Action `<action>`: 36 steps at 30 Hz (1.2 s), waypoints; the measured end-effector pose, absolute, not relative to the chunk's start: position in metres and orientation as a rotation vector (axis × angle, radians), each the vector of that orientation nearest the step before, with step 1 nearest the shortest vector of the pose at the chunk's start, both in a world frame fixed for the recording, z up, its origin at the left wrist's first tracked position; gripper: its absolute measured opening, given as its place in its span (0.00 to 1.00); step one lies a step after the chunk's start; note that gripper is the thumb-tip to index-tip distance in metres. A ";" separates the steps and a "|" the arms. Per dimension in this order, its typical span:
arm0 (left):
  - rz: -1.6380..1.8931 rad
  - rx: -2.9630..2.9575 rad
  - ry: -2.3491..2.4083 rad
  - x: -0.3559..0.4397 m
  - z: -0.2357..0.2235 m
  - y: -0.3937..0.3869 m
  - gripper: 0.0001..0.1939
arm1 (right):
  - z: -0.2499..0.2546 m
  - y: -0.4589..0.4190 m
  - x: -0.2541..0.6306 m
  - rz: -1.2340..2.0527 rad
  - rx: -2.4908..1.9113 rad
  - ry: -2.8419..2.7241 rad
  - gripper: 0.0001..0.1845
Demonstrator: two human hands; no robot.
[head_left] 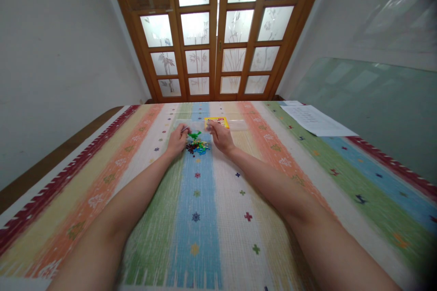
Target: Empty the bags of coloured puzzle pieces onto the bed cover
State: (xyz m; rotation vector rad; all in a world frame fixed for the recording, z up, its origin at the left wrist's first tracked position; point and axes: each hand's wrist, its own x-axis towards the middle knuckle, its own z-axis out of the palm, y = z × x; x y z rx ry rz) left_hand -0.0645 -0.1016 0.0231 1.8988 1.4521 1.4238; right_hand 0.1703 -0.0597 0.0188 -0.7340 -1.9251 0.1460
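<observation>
1. At frame center: multicolored pieces (198, 147), piled on tablecloth (196, 195).
2. Left of pile: left hand (177, 140), fingers curled; grip indeterminable.
3. Right: right hand (221, 136), fingers curled at yellow packet (221, 121); grip indeterminable.

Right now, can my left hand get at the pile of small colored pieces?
Probably yes. The left hand is just beside the colored pieces, and nothing visible blocks the way, though I can't tell whether it is empty.

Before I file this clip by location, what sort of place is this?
Probably a room in a home: a striped patterned cloth on the table, wooden doors with frosted panes, and plain walls.
</observation>
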 end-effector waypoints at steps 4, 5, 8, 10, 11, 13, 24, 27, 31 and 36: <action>1.402 1.992 1.515 -0.070 0.028 -0.106 0.07 | 0.017 -0.061 0.169 0.160 -0.705 -1.926 0.24; 1.401 1.999 1.519 -0.070 0.029 -0.106 0.07 | 0.018 -0.061 0.170 0.165 -0.708 -1.928 0.23; 1.400 2.002 1.491 -0.071 0.026 -0.106 0.07 | 0.019 -0.063 0.171 0.186 -0.737 -1.924 0.23; 1.409 2.009 1.472 -0.071 0.024 -0.106 0.09 | 0.019 -0.063 0.172 0.211 -0.764 -1.905 0.24; 1.415 2.020 1.468 -0.071 0.023 -0.106 0.10 | 0.020 -0.064 0.173 0.225 -0.780 -1.892 0.25; 1.431 2.046 1.474 -0.071 0.022 -0.106 0.12 | 0.020 -0.064 0.174 0.245 -0.805 -1.871 0.26; 1.626 1.762 1.442 -0.061 0.035 -0.110 0.09 | 0.016 -0.066 0.172 0.208 -0.686 -2.053 0.28; 1.612 1.598 1.264 -0.056 0.031 -0.106 0.12 | 0.015 -0.067 0.171 0.205 -0.672 -2.098 0.27; 1.468 1.419 0.999 -0.049 0.022 -0.102 0.23 | 0.014 -0.066 0.170 0.221 -0.677 -2.087 0.30; 1.321 1.230 0.821 -0.044 0.017 -0.101 0.38 | 0.011 -0.060 0.170 0.261 -0.691 -2.051 0.32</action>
